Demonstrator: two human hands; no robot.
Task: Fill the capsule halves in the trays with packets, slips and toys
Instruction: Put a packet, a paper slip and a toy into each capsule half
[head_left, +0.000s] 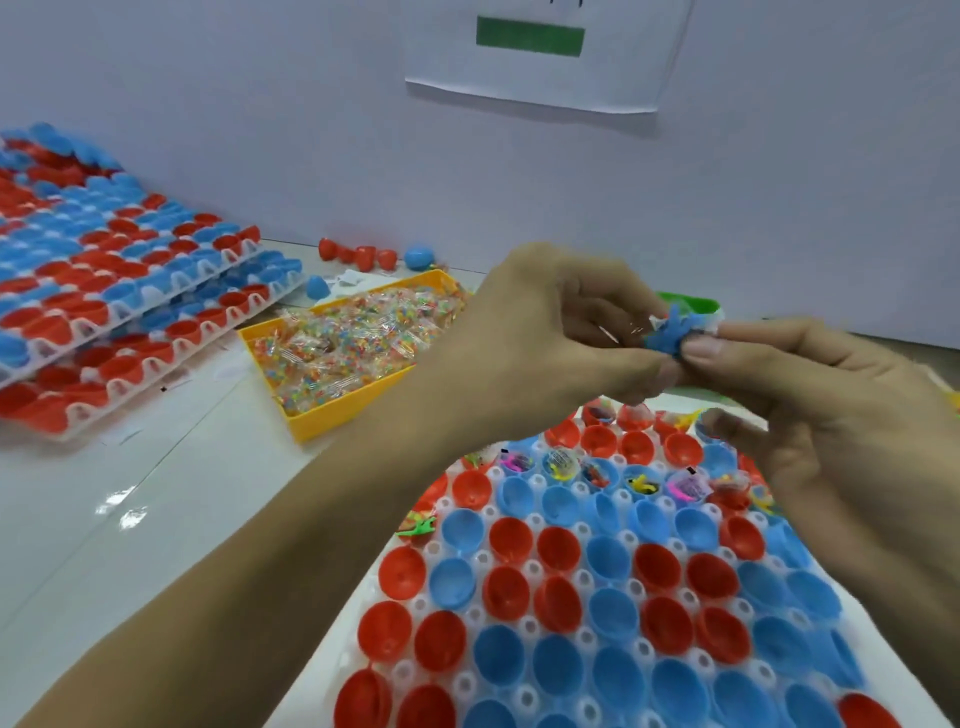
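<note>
Left hand: the left hand (550, 332) is hovering above the far end of the near tray, its fingers curling in and its thumb and fingertips pinching the blue toy (670, 335) from the left.
Right hand: the right hand (810, 410) is meeting it from the right, its thumb and forefinger pinching the same toy; its other fingers are hanging loosely curled below.
Blue toy: it is sitting between the two hands, in the air, with a bit of clear wrapping and something white showing at its upper edge; what the white bit is cannot be told.
Near tray: the white tray (519, 623) is lying on the table directly under both hands, holding rows of red and blue capsule halves (613, 613); those nearest the person are standing empty, while a row just below the hands is carrying small coloured toys and packets.
Yellow bin: left of the left hand, the yellow bin (332, 410) is holding a heap of clear packets (343, 338) of multicoloured bits.
Stacked trays: further left, stacked trays (119, 306) of red and blue halves are resting on the table (130, 493).
Loose halves: beyond the bin, a few red and blue loose halves (363, 257) are lying by the wall.
Green container: behind the hands, the edge of a green container (691, 302) is showing.
</note>
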